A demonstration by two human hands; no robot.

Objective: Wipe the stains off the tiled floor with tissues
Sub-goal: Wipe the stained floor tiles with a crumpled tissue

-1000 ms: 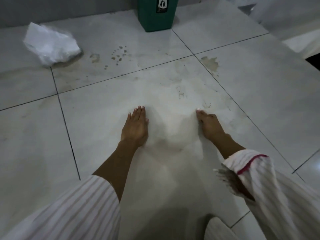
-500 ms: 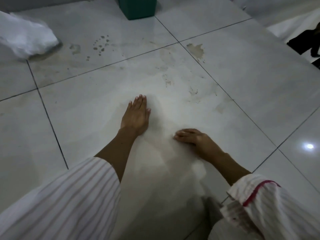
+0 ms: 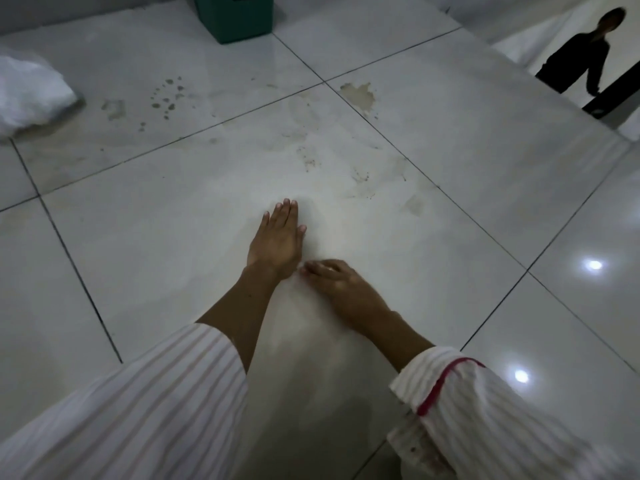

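1. The setting was a pale, glossy tiled floor [image 3: 145, 258] with dark grout lines and two bright light reflections at the right.
2. The left hand [image 3: 277, 242] lay flat on the middle tile, palm down, fingers stretched out and close together, holding nothing that could be seen.
3. The right hand [image 3: 341, 289] rested just beside the left wrist, fingers curled loosely toward it; whether it pinched anything under the fingertips could not be told.
4. Both forearms came out of white striped sleeves [image 3: 152, 410]; the right cuff had a red trim.
5. A tan stain [image 3: 360, 95] sat on the far tile by a grout crossing, well apart from the hands.
6. A cluster of small brown spots [image 3: 168, 98] marked the far left tile.
7. A crumpled white tissue bundle [image 3: 29, 93] lay at the left edge, near the spots.
8. A green bin [image 3: 235, 15] stood at the top.
9. A person in dark clothes [image 3: 578, 53] appeared at the upper right.
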